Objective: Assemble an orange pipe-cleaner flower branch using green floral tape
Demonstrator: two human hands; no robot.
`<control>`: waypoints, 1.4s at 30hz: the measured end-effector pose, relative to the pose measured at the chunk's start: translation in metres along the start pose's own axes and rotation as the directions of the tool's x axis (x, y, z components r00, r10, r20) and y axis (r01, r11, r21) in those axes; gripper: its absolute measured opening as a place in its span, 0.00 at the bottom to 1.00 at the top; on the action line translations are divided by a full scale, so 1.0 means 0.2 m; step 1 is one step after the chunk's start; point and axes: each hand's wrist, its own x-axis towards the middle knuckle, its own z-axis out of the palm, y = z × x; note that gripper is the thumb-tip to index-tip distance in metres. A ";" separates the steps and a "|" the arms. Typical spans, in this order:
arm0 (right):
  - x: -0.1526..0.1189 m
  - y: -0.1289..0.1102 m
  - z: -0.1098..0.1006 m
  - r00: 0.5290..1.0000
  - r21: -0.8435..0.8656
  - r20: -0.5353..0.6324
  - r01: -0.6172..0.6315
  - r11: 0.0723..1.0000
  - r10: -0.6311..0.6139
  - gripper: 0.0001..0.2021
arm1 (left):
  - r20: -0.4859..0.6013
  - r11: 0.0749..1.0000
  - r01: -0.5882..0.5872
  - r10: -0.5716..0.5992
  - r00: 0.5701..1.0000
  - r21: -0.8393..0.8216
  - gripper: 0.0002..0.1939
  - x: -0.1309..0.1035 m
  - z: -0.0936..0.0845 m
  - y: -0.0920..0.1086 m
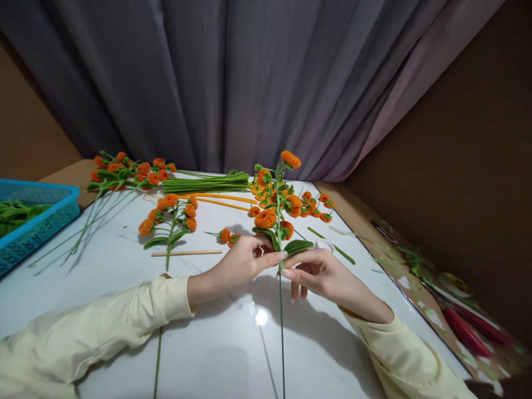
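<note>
Upright in front of me is a pipe-cleaner flower stem [278, 221] with orange pumpkin-like blooms and green leaves. My left hand [245, 263] pinches it just below the leaves, thumb across the stem. Slightly lower, my right hand [320, 271] closes thumb and finger on the same stem, its other fingers curled loosely beneath. A leaf [298, 247] sticks out to the right above my right hand. Below both hands the bare thin wire [282, 332] runs down toward me. Behind my left hand lie loose orange blooms [225, 236].
Another finished-looking flower stem [169, 230] lies left, by a wooden stick [187, 253]. Green pipe cleaners [205, 183] and more orange flowers [112, 169] lie behind. A blue basket [62, 202] stands at left. Red-handled pliers [467, 332] and scraps lie right of the white board.
</note>
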 end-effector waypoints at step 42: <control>-0.02 0.10 0.15 0.955 0.522 -0.015 0.259 0.812 -0.295 0.14 | 0.151 0.917 0.072 -0.013 0.989 -0.392 0.17 0.00 0.03 0.04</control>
